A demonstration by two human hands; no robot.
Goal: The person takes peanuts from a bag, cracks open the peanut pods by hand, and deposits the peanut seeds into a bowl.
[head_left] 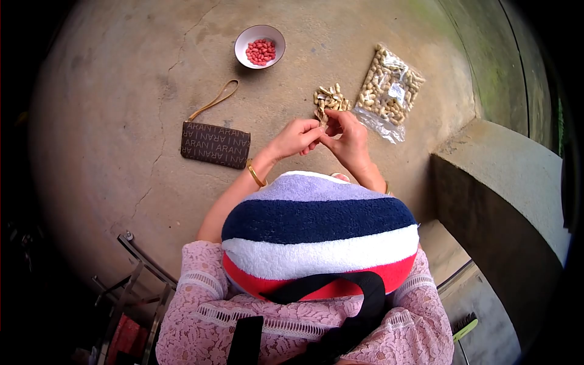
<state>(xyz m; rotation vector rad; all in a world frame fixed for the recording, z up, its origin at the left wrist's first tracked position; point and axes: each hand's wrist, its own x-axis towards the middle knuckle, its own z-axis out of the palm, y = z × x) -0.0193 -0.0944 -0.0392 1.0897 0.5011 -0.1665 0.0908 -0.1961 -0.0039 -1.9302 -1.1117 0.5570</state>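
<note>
My left hand (297,139) and my right hand (349,140) meet in front of me, fingertips pinched together. A peanut (323,118) is between them, its shell partly hidden by the fingers. Just beyond the fingertips lies a small heap of peanut shells (331,97) on the floor. To the right of it is a clear plastic bag of unshelled peanuts (389,85), its crumpled end toward my right hand. Farther off, a white bowl (280,45) holds reddish-pink peanut kernels (260,53).
A dark brown lettered pouch (215,145) with a tan wrist strap lies left of my hands on the cracked concrete floor (121,121). A striped cushion (319,222) covers my lap. A low concrete wall (505,155) curves along the right. A metal frame (143,261) stands lower left.
</note>
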